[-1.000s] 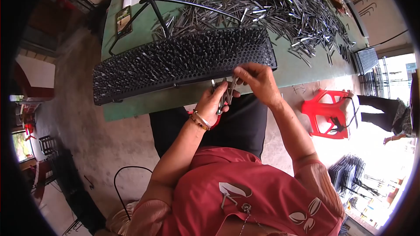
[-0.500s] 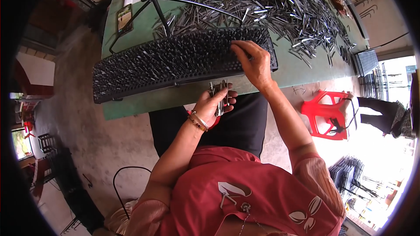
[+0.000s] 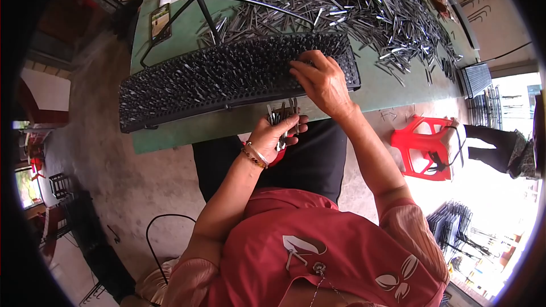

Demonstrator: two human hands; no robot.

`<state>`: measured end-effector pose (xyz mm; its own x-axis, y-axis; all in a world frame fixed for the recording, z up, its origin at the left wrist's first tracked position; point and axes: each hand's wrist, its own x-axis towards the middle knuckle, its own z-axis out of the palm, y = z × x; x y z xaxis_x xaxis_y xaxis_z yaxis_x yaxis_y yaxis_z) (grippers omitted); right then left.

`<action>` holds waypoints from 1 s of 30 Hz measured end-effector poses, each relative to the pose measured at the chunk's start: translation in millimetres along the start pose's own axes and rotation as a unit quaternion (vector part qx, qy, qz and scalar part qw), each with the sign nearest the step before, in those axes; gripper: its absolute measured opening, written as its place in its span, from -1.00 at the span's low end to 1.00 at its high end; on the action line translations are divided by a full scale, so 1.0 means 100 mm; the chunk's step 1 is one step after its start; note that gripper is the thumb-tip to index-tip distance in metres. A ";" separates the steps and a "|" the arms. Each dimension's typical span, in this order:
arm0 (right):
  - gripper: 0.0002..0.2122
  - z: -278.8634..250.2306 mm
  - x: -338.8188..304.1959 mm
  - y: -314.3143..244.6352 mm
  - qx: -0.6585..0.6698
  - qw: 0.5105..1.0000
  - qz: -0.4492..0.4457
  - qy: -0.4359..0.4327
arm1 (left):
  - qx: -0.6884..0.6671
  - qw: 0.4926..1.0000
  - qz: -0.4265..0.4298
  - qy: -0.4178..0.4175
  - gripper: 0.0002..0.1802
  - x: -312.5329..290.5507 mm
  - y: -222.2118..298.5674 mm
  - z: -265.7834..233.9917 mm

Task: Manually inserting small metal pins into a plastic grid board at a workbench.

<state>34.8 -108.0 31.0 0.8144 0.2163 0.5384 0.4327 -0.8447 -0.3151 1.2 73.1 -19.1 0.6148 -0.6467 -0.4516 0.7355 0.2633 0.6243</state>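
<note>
My left hand (image 3: 270,136) is closed round a small bunch of thin metal strips (image 3: 277,115), their ends sticking up past the fingers, just off the near edge of the table. Over the right part of a long black perforated rack (image 3: 256,98) is my right hand (image 3: 327,84), its thumb and fingertips drawn together at the holes. Whatever is between those fingertips is hidden. Dark, slim strips (image 3: 182,82) stand packed upright in most of the rack, while open holes show along its near side.
A wide heap of loose dark strips (image 3: 369,11) covers the far side of the green table (image 3: 387,94). A black metal stand (image 3: 203,11) rises behind the rack. A phone (image 3: 161,21) lies at the left. On the right floor is a red plastic stool (image 3: 426,143).
My right hand has shifted slightly left and nearer to me over the rack, its fingers curling in. In my left hand the strips now fan out more and stick up higher.
</note>
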 end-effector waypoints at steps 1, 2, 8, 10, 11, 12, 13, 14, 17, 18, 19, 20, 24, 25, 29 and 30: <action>-0.81 0.02 -0.02 0.01 0.003 1.000 0.018 0.017 | 0.003 1.000 -0.009 0.012 -0.72 -0.01 0.01 0.01; -0.82 0.04 -0.03 0.01 0.006 0.999 0.036 0.034 | 0.005 1.000 -0.018 0.023 -0.72 -0.01 0.03 0.03; -0.83 0.01 -0.06 0.02 0.029 0.999 0.026 0.027 | -0.011 1.000 -0.008 0.027 -0.72 -0.04 0.02 0.06; -0.84 0.03 -0.07 0.02 0.024 0.999 0.021 0.021 | -0.005 1.000 -0.004 0.022 -0.72 -0.03 0.04 0.07; -0.84 0.03 -0.08 0.02 0.020 1.000 0.016 0.015 | 0.001 1.000 0.000 0.018 -0.72 -0.03 0.04 0.07; -0.84 0.03 -0.07 0.01 0.019 1.000 0.016 0.015 | 0.001 1.000 0.000 0.017 -0.72 -0.02 0.04 0.07; -0.83 0.04 -0.06 -0.01 0.006 1.000 0.014 0.020 | -0.007 1.000 0.003 0.010 -0.72 -0.02 0.03 0.06; -0.82 0.04 -0.06 -0.02 -0.007 1.000 0.013 0.024 | -0.014 1.000 0.005 0.003 -0.72 -0.02 0.02 0.06; -0.83 0.04 -0.08 -0.04 0.107 0.988 0.074 0.079 | 0.000 1.000 0.013 0.003 -0.72 -0.04 0.04 0.07; -0.83 -0.01 -0.10 -0.05 0.107 0.988 0.075 0.079 | 0.000 1.000 0.012 0.003 -0.72 -0.03 0.04 0.08; -0.84 -0.10 -0.12 -0.08 0.161 0.976 0.145 0.009 | 0.005 1.000 0.022 0.005 -0.72 -0.04 0.05 0.07; -0.83 -0.16 -0.14 -0.11 0.213 0.952 0.213 -0.061 | 0.011 0.999 0.032 0.007 -0.72 -0.04 0.05 0.07; -0.80 -0.23 -0.23 -0.18 0.347 0.872 0.283 -0.199 | 0.032 0.998 0.061 -0.013 -0.72 -0.09 0.12 0.17; -0.80 -0.23 -0.25 -0.18 0.347 0.872 0.283 -0.199 | 0.033 0.997 0.062 -0.017 -0.72 -0.09 0.12 0.18; -0.83 -0.21 -0.33 -0.15 0.423 0.804 0.371 -0.193 | 0.037 0.997 0.062 0.001 -0.71 -0.10 0.11 0.26; -0.83 -0.21 -0.35 -0.14 0.429 0.805 0.369 -0.179 | 0.038 0.997 0.062 0.000 -0.71 -0.08 0.09 0.26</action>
<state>-7.7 -113.9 33.1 0.9648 0.0678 -0.2540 -0.2371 -0.1925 -0.9522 -4.3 61.8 6.9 0.6998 -0.6127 -0.3673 0.6301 0.2871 0.7215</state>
